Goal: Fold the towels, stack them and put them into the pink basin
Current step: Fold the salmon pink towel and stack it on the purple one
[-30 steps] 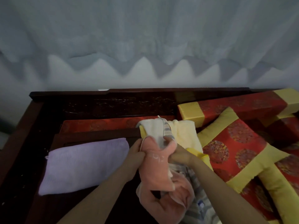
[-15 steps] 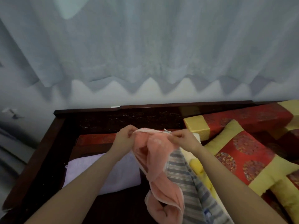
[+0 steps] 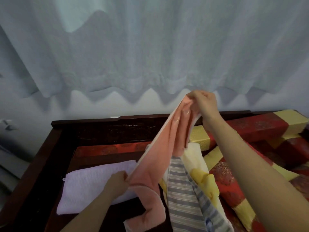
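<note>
Both hands' grips pinch the pink towel (image 3: 164, 148), right hand (image 3: 203, 104) high, left hand (image 3: 117, 181) low.

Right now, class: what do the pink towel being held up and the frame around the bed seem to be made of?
Pink towel: soft terry-like cloth, probably cotton; matte and fuzzy, it droops and creases between the left hand and right hand.
Bed frame: dark wood, seemingly varnished; faint sheen and carving along the headboard.
</note>
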Demonstrator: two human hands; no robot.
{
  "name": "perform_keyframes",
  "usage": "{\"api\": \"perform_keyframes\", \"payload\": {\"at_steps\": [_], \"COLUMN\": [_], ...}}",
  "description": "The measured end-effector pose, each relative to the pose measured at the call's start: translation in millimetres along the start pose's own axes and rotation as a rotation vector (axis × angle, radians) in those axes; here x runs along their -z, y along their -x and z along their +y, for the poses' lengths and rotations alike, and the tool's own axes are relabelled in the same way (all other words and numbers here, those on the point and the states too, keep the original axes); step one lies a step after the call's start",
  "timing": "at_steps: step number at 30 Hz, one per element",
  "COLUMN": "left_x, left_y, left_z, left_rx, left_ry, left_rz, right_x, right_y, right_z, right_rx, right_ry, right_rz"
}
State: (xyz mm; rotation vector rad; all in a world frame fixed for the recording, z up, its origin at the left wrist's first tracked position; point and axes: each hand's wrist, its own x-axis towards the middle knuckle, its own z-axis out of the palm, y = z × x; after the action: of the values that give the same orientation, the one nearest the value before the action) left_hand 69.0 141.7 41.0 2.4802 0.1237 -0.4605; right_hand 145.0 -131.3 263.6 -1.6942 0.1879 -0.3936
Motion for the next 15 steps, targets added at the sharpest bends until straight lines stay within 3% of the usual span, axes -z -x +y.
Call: {"api": "perform_keyframes", "payload": {"at_steps": [3,5,8,12,15], "left_x": [9,26,52,78,91], "left_y": [6,10,12,13,15], "left_z": [-10,6,40,83,94], "left_rx": [0.129,0.075,-0.197,-0.503,-0.610], "left_ry": [0.563,0.818,0.677,0.352,0.168], "left_rz": [-0.038,0.009,0.068,0.024,0.018], "right_x": [13,16,5,-29,-56], "right_y": [-8,-5,16,50,67], "right_z": [9,22,44,74,92], "right_rx": [-0.048,-0.078,-0.055,-0.048,-0.020], "right_ry": [0.200,0.261,0.238,0.393,0.516], "right_rz": [-0.011,-0.079,-0.358,-0.781,-0.837]}}
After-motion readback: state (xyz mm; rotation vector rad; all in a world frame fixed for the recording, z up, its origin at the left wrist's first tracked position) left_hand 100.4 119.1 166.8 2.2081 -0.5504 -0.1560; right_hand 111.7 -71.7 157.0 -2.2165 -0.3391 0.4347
